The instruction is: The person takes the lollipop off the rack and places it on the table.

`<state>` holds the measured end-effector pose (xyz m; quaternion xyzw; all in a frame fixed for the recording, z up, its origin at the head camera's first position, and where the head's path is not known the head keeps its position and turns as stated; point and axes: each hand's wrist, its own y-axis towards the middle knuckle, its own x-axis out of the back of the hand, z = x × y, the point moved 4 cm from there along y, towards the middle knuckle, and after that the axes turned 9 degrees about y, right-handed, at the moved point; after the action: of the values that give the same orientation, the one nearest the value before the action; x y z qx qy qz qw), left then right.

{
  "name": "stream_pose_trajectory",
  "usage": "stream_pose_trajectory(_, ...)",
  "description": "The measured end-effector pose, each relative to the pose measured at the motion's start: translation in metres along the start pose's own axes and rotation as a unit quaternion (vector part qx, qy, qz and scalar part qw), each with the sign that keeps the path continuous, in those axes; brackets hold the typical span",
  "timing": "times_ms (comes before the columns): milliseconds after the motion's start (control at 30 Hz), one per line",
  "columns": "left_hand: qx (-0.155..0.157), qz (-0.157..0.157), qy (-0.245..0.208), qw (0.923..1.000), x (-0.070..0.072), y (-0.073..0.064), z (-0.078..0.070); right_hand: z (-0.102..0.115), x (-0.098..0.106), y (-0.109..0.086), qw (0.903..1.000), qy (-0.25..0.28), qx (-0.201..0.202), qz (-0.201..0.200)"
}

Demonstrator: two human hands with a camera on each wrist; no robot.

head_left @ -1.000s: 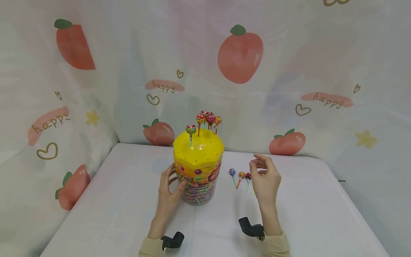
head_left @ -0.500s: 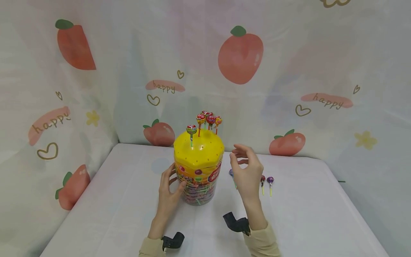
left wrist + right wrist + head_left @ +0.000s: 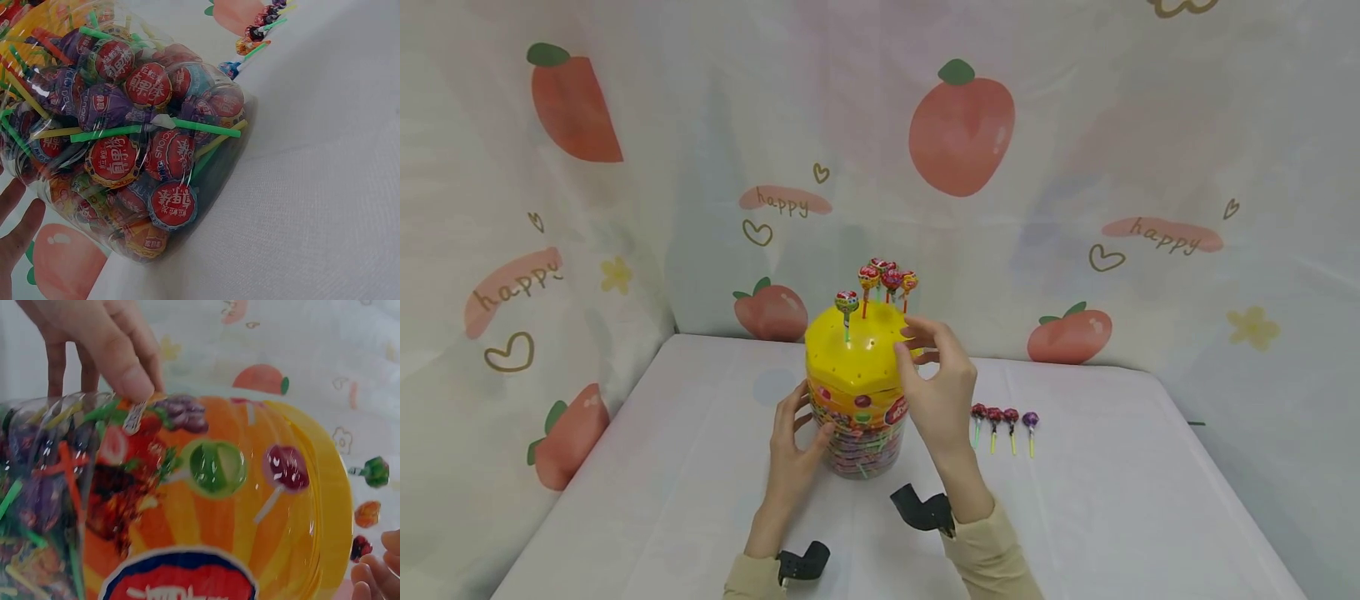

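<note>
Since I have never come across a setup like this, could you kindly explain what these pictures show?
There is no robot here, just a person's two bare hands. The wide picture comes from a camera worn on the head, looking forward and down. The two close ones come from the black wrist cameras; their angle makes the upright jar look tipped.

On the white table surface stands a clear jar full of wrapped lollipops. Several upright lollipops stick out of its yellow lid, and a row of loose lollipops lies to the right.

The left hand holds the jar's side. The right hand is beside the lid, fingers curved; I see nothing held in it.
</note>
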<state>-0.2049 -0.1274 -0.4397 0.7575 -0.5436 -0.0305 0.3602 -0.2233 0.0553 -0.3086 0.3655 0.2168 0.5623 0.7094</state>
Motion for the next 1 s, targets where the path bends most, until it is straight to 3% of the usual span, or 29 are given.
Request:
stream_pose_trajectory(500,0.000,-0.004,0.005,1.0000,0.000,0.001,-0.001,0.016,-0.037,0.016,0.9989,0.014,0.002,0.044)
stream_pose_trajectory(1000,0.002,-0.005,0.000,1.0000,-0.001,0.000,0.002,0.017,-0.054,0.019,0.9988,0.019,0.003,0.044)
